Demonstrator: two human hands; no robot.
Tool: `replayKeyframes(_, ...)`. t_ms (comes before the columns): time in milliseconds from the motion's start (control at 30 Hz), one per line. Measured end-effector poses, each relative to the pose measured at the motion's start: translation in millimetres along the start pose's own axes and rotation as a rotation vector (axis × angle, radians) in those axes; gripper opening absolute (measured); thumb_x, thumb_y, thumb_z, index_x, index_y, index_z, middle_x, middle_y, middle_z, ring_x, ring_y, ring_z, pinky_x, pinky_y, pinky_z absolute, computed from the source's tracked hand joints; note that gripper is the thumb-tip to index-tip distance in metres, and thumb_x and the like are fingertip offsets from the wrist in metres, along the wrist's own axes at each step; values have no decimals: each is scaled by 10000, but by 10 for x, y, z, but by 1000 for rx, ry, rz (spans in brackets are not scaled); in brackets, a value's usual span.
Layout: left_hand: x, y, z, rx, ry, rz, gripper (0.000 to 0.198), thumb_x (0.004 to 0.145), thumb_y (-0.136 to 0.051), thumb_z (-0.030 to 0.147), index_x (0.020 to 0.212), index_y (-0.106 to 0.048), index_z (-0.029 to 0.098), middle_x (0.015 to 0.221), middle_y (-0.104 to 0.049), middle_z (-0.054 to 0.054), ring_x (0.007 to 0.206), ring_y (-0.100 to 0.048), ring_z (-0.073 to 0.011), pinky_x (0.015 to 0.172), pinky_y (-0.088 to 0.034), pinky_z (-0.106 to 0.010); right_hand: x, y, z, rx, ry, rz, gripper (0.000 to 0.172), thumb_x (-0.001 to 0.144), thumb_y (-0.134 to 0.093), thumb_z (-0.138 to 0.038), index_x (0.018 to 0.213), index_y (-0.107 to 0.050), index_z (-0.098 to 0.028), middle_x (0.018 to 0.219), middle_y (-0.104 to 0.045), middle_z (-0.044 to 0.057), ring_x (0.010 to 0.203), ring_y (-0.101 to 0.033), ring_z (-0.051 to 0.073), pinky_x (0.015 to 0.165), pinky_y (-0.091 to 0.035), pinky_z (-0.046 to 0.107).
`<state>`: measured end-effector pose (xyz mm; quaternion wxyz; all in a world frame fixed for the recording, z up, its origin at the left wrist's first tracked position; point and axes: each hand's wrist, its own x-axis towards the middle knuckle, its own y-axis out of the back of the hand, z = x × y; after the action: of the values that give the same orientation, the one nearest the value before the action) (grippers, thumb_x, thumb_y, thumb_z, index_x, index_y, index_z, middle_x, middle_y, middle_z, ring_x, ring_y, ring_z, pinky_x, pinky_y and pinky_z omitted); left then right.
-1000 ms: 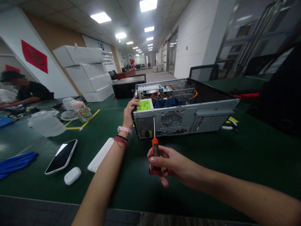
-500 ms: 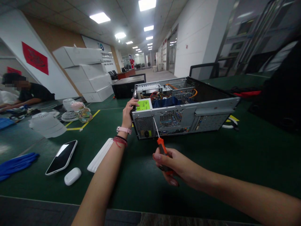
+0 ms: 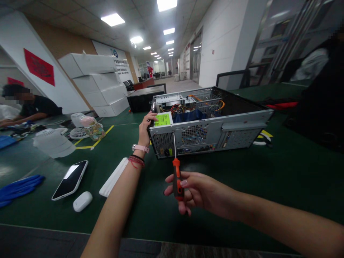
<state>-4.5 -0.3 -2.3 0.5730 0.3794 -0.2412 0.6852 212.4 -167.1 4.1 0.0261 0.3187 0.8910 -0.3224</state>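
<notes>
An open desktop computer case (image 3: 195, 123) lies on its side with its rear panel facing me. Wires and boards show inside it. My left hand (image 3: 145, 128) is closed on the case's left corner, beside the power supply (image 3: 164, 119) with its bright green label. In my right hand (image 3: 201, 191) is a screwdriver (image 3: 177, 179) with an orange and dark handle, held between thumb and fingers. Its shaft runs up to the rear panel just right of the power supply's grille, and the tip meets the panel near a screw position.
On the green table (image 3: 150, 218) left of me are a phone (image 3: 70, 180), a white earbud case (image 3: 82, 201), a white flat object (image 3: 114, 177) and blue gloves (image 3: 20, 188). White boxes (image 3: 94, 84) are stacked farther back. A person (image 3: 40, 104) sits at far left; a dark-clothed figure (image 3: 319, 96) is at right.
The screwdriver's handle has swung left, so its shaft stands nearly straight up in view. My right fingers have shifted around the handle. My left hand stays on the case corner.
</notes>
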Motion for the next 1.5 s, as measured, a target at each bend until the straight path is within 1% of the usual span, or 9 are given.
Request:
replayKeyframes(67,3,-2,4,-2,-2,6,346,863,-307,306,751,-617,202,1037,-660,-30,1167,-511,-193,1126,-263,-431,-1,1,1,1,2,-9,303,762,-558,-242,1043,-502,-145,1040,-623,107,642,-648,123,575,-450,230)
replayKeyframes(167,3,-6,14,-5,-7,6,344,860,-316,323,745,-616,199,1033,-657,-31,1162,-515,-192,1126,-260,-424,-1,4,-5,-11,12,-25,295,771,-581,-221,1045,-497,-156,1063,-622,109,661,-661,127,590,-459,229)
replayKeyframes(300,-2,-8,6,-2,-5,6,353,868,-314,354,746,-611,206,1029,-652,-26,1181,-502,-194,1129,-253,-422,6,28,-8,-27,31,-38,294,762,-629,-227,1016,-494,-167,1000,-626,70,587,-639,96,539,-448,207)
replayKeyframes(567,6,-16,-18,-40,18,27,347,856,-319,328,725,-617,205,1022,-659,-29,1218,-472,-211,1134,-244,-441,28,64,1,-86,81,-6,333,730,-680,-251,992,-491,-169,819,-610,1,496,-520,35,446,-405,162)
replayKeyframes(833,14,5,-48,-44,6,-3,340,848,-331,338,750,-628,206,1038,-650,-25,1235,-459,-205,1142,-236,-424,44,92,26,-134,81,-5,337,748,-666,-284,1002,-468,-182,810,-605,-13,437,-502,20,413,-367,159)
replayKeyframes(1133,14,14,-39,-34,18,-18,330,850,-329,317,761,-626,204,1064,-645,-28,1253,-442,-202,1142,-231,-428,41,45,16,-106,114,14,317,705,-706,-284,899,-477,-181,697,-510,-57,478,-458,23,424,-359,152)
replayKeyframes(1333,17,16,-51,-32,12,-18,332,853,-326,311,762,-628,208,1065,-644,-29,1256,-440,-198,1139,-236,-427,46,46,10,-123,75,21,309,692,-725,-337,849,-538,-148,642,-470,-60,491,-443,29,448,-347,168)
replayKeyframes(1400,16,14,-47,-30,12,-14,333,854,-326,315,762,-628,208,1072,-643,-29,1259,-438,-201,1137,-239,-433,50,57,16,-131,60,24,314,690,-727,-352,849,-566,-135,659,-486,-48,509,-462,36,473,-362,182)
replayKeyframes(1500,11,11,-32,-18,13,-17,337,861,-327,338,758,-622,209,1078,-641,-26,1257,-441,-201,1137,-239,-431,56,69,26,-126,43,25,303,703,-715,-344,881,-594,-131,766,-546,-13,555,-511,49,528,-396,206)
